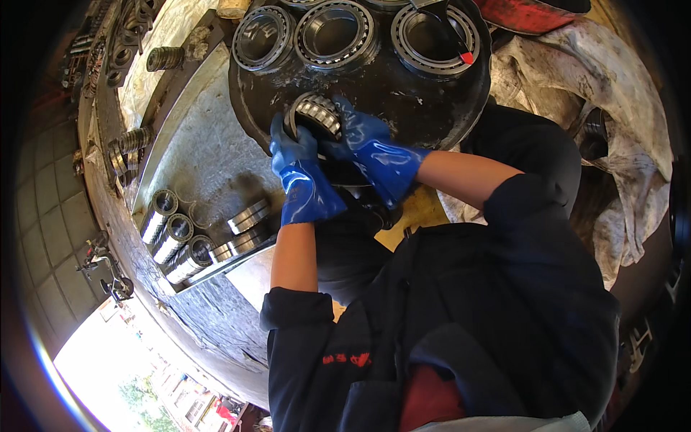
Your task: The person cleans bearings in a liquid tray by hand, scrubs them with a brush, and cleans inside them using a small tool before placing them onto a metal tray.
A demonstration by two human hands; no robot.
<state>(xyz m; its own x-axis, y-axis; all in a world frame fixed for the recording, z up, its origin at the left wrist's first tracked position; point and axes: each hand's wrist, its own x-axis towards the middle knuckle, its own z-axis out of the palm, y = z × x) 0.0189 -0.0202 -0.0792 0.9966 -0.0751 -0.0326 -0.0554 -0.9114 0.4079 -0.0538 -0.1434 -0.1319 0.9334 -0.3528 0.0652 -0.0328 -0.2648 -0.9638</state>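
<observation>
Both my hands wear blue rubber gloves. Between them, over the near part of a dark greasy round work surface (426,121), is a tilted roller bearing (318,114) with its rollers showing. My left hand (294,146) grips its left side, and my right hand (356,129) holds its right side; some fingertips are hidden behind it. Beyond, larger bearings lie flat on the surface, among them one at the left (263,39), one in the middle (334,35) and one at the right (434,40). A dark tool with a red tip (467,58) rests across the right one.
On the metal tray (202,137) to the left stand rows of stacked bearing rings (178,227) and several shiny rings (248,216). More ring stacks (164,58) lie along the bench beyond. A stained cloth (599,70) drapes at the right, near a red container (526,16).
</observation>
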